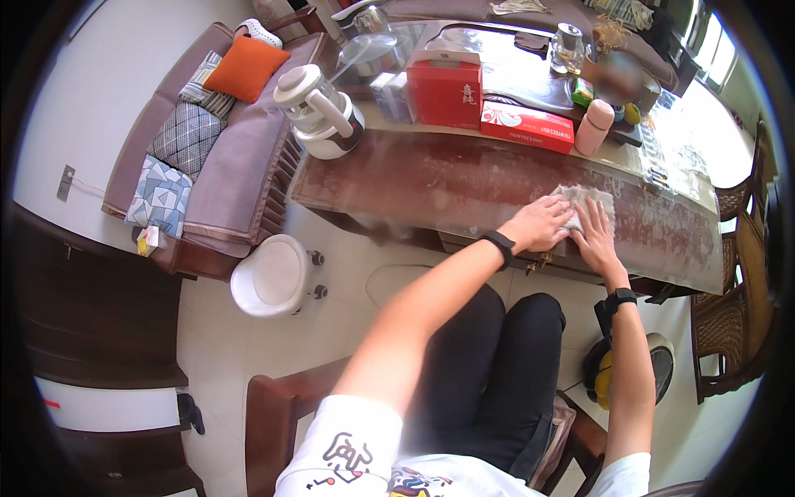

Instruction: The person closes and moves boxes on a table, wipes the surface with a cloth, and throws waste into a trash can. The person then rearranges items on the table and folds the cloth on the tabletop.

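A crumpled pale grey cloth [582, 194] lies on the glass-covered dark wooden table [404, 168]. My right hand [594, 236] is laid flat over the cloth with its fingers spread. From the left, my left hand [541, 222] presses on the cloth's left side, its fingertips close to my right hand. Both palms face down, so the cloth under them is hidden. Whitish, patchy marks [658, 227] show on the tabletop to the right of my hands.
Along the table's far side stand a white electric kettle [323, 115], a red gift box [444, 90], a flat red-and-white box [528, 127] and a pink bottle [594, 127]. A wheeled white stool [273, 276] is at left, near a cushioned sofa [242, 161]. Woven chairs [723, 335] stand at right.
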Available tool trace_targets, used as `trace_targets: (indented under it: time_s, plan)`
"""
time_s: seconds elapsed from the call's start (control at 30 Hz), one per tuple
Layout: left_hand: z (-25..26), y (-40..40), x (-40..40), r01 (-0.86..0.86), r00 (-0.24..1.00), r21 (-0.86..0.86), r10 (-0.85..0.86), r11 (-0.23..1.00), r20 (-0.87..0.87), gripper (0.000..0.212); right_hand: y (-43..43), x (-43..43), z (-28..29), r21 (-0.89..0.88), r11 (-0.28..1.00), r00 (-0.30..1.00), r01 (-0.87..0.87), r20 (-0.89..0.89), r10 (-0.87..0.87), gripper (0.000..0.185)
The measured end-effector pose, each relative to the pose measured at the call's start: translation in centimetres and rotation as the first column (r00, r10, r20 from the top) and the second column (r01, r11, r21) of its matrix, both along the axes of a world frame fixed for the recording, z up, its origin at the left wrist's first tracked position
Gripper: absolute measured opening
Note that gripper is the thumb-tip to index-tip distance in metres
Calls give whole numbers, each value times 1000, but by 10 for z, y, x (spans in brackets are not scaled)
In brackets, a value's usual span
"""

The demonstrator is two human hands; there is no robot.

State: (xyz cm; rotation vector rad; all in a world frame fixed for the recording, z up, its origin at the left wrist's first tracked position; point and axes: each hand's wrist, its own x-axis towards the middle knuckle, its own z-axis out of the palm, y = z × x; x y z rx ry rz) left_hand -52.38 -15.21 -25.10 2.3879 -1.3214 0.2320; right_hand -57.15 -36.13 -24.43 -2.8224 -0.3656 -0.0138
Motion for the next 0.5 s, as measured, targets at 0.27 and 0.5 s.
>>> trace_targets:
  time_s: [0.27, 0.5]
  plan:
    - [23, 99, -21, 8, 1000, 64, -8, 998, -4, 49, 81, 12, -14, -8, 963, 947, -270, 181, 267, 65]
    - [27, 136, -35, -122, 982, 247, 153, 961, -109, 55, 136, 16, -8, 15, 958, 949, -286, 140, 281, 65]
